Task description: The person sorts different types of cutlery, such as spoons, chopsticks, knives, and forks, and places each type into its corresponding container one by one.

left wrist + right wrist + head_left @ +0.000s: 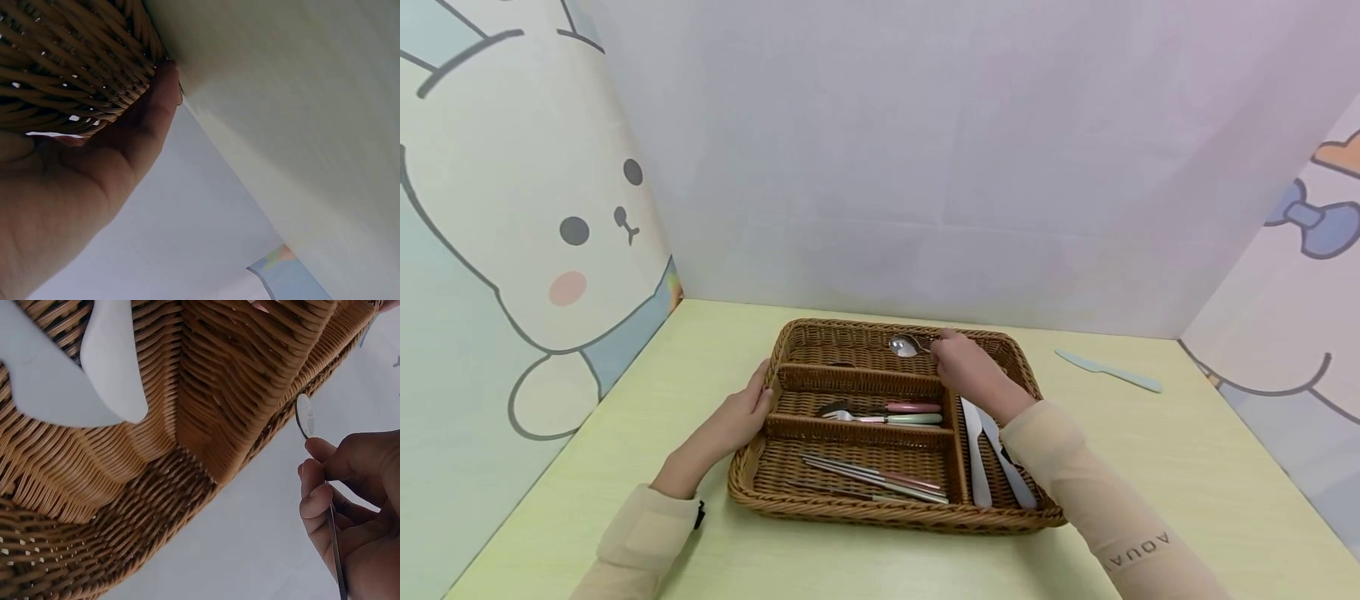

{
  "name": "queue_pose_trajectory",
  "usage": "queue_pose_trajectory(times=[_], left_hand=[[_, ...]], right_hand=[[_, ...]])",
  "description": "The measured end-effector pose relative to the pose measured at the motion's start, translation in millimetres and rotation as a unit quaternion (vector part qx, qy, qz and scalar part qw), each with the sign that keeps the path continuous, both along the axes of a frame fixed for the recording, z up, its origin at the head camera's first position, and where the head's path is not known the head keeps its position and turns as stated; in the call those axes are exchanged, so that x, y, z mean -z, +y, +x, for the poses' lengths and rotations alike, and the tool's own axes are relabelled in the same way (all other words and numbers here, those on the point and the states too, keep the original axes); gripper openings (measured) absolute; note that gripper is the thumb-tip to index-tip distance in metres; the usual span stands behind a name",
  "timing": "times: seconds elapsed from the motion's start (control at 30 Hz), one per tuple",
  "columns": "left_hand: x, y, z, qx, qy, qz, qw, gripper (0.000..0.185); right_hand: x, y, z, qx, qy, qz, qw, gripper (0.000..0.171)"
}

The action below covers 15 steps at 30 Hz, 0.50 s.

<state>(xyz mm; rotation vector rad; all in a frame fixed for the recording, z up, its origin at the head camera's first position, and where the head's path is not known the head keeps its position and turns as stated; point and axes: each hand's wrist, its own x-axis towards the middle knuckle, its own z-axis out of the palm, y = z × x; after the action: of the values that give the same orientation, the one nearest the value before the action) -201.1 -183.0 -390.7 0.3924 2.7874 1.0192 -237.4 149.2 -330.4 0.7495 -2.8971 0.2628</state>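
A brown wicker cutlery basket (895, 523) with several compartments stands on the table. At its left end my left hand (748, 414) holds the wicker side; the left wrist view shows the fingers stretched along the outer weave. My right hand (967, 367) is over the back compartment, pinching a metal spoon (904, 346) by its handle, the bowl pointing left. In the right wrist view, the spoon handle (335, 550) runs down past the palm. Two table knives (976, 458) lie in the right compartment, close to the right forearm.
The middle compartment holds a fork (841, 414) and pink and green handles (913, 418). Chopsticks (872, 477) lie in the front one. A pale green knife (1108, 370) lies on the table right of the basket. A plain wall (925, 167) rises behind.
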Motion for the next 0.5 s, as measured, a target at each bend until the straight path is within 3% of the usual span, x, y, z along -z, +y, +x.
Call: queue_pose_trajectory(times=[0.5], left_hand=[[-1.9,1.8,0.5,-0.004,-0.007,0.009,0.9999,0.057]], right_hand=[[14.7,-21.8,-18.6,-0.011,-0.037,0.039,0.998,0.024]])
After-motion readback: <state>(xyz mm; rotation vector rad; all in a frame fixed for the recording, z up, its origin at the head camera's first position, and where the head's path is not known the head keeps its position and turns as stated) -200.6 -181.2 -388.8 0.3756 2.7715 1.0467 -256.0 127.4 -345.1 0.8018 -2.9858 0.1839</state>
